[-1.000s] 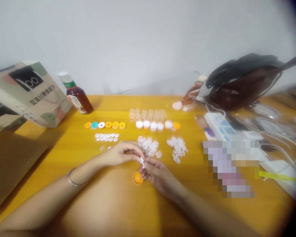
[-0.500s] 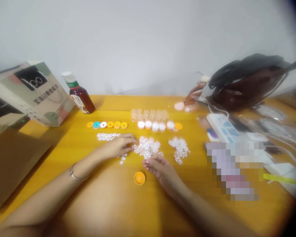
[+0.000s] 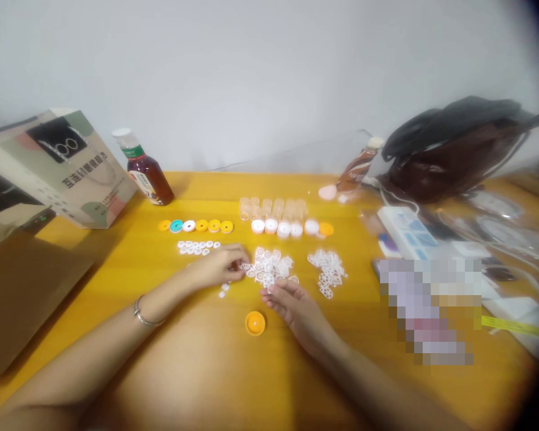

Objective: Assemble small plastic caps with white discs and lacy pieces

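My left hand [image 3: 224, 266] reaches in from the left, fingers curled together at the left edge of a pile of white openwork plastic pieces [image 3: 269, 263]. Whatever is between those fingertips is too small to make out. In a pinch at the near edge of the pile, my right hand [image 3: 296, 305] holds a small white plastic piece [image 3: 270, 288]. Just below the hands, an orange round cap [image 3: 255, 323] lies with its hollow side up. A few small white discs [image 3: 223, 294] lie under and beside my left hand.
Behind the hands run a row of coloured round caps [image 3: 201, 225], white caps [image 3: 270, 226] and clear cups [image 3: 266, 209]. Small white rings [image 3: 193, 246] sit left; another white pile [image 3: 327, 270] lies right. A dark-red bottle [image 3: 150, 179], paper bag [image 3: 85, 173] and power strip [image 3: 406, 233] flank them.
My left hand's fingers have curled in closer together at the pile's edge. My right hand keeps its pinch in nearly the same place.
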The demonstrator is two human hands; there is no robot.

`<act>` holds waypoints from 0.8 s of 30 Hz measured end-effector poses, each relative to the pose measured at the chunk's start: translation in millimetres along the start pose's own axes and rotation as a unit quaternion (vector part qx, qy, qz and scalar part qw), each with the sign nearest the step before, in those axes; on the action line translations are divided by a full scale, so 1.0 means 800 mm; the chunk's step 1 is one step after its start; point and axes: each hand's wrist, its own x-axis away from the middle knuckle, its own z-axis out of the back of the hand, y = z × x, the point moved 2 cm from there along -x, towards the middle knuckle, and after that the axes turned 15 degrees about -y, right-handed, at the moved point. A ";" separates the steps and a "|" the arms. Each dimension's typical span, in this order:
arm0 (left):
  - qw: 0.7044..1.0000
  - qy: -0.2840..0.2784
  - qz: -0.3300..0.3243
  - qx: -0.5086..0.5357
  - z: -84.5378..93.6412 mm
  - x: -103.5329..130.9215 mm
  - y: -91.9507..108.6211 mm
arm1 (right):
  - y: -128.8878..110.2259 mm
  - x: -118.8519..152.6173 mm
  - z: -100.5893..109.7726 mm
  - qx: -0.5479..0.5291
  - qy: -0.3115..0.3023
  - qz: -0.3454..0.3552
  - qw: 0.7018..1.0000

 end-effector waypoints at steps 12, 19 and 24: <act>0.987 0.141 0.029 0.072 0.007 0.004 0.010 | -0.001 -0.001 0.001 0.011 -0.008 -0.006 1.000; 0.972 0.058 0.018 0.226 0.006 0.003 0.031 | 0.000 -0.001 0.001 0.018 -0.009 -0.004 1.000; 0.937 0.028 0.038 0.345 -0.002 0.004 0.040 | -0.001 -0.001 0.003 0.028 -0.012 -0.004 1.000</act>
